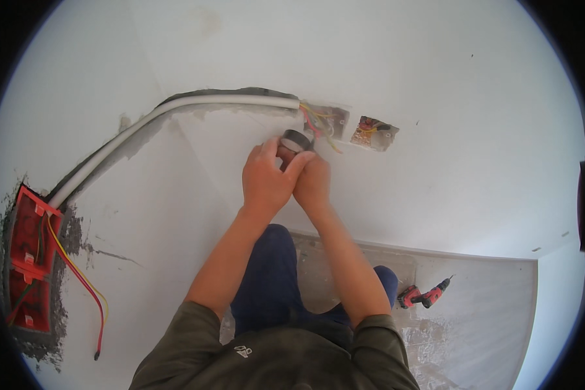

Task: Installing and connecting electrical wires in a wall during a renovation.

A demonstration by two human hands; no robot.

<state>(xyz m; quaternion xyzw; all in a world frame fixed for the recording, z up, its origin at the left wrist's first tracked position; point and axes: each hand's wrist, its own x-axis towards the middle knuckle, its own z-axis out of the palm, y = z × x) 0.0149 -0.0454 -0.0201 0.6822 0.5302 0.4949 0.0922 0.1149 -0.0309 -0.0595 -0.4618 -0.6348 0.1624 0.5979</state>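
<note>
In front of the wall my left hand (264, 179) grips a roll of black tape (298, 137), its pale inner ring facing me. My right hand (314, 179) is closed right beside it, the two thumbs close together. What the right fingers pinch is hidden. Just above the hands, red, yellow and pale wires (320, 121) come out of a white conduit (231, 99) and hang across a recessed wall box (335, 121). Some of these wires reach down close to the tape and my right fingers.
A second wall box (374, 133) with wires sits to the right. The conduit bends down left to red boxes (34, 233), where a loose red wire (92, 290) dangles. A red and black cordless drill (425, 294) lies on the floor at the right.
</note>
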